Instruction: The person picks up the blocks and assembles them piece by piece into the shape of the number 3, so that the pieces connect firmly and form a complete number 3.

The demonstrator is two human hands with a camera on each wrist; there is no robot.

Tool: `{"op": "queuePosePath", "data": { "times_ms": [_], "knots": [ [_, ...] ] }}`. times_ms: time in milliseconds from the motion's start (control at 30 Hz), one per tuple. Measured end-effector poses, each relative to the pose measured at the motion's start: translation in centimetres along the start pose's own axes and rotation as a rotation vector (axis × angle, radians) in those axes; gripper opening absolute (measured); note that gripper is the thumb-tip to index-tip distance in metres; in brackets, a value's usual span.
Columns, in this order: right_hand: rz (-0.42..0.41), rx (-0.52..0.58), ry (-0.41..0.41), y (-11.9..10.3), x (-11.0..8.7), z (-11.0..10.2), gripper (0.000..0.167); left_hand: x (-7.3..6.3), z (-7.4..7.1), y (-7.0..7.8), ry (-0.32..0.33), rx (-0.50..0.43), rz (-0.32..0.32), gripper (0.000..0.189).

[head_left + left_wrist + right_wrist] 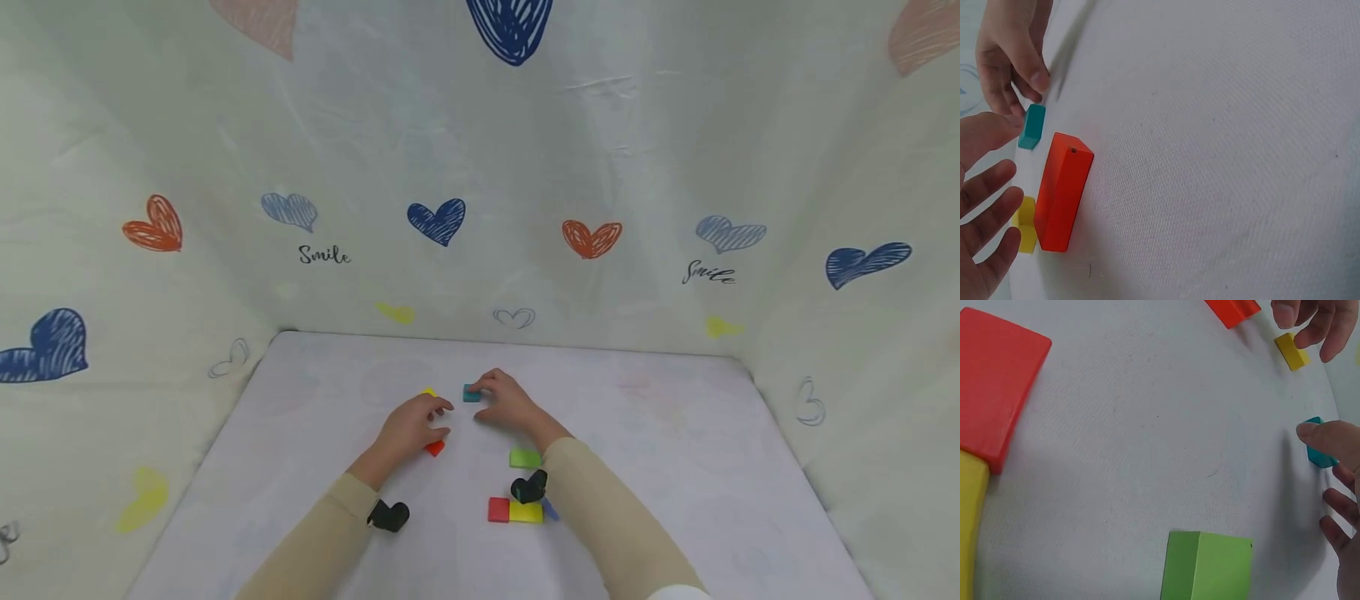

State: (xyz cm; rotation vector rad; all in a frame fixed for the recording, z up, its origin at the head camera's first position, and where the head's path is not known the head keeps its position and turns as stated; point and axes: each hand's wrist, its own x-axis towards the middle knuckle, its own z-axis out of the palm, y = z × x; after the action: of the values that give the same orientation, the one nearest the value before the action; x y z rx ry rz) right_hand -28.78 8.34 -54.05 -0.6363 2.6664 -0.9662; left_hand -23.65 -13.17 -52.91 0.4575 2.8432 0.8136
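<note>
Two hands are showing parted fingers: the left hand (409, 426) is hovering beside an orange-red block (1063, 197) and a yellow block (1027, 240), the right hand (512, 403) at a teal block (472, 398).

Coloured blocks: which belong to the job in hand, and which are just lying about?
Job, probably:
teal block by right hand
orange block, far yellow block by left hand

Lying about, apparently:
green block
red block
near yellow block
blue piece
</note>
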Motion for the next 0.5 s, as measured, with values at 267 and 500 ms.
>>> {"op": "queuePosePath", "data": {
  "times_ms": [267,500],
  "knots": [
    [0.026,-0.082,-0.025,-0.60,0.52,0.28,0.047,-0.18,-0.37,0.40,-0.001,0.007,-0.013,0.032],
    [0.028,-0.088,-0.033,-0.51,0.50,0.36,0.043,-0.18,-0.04,0.16,0.010,0.001,-0.006,0.032]
  ]
}}
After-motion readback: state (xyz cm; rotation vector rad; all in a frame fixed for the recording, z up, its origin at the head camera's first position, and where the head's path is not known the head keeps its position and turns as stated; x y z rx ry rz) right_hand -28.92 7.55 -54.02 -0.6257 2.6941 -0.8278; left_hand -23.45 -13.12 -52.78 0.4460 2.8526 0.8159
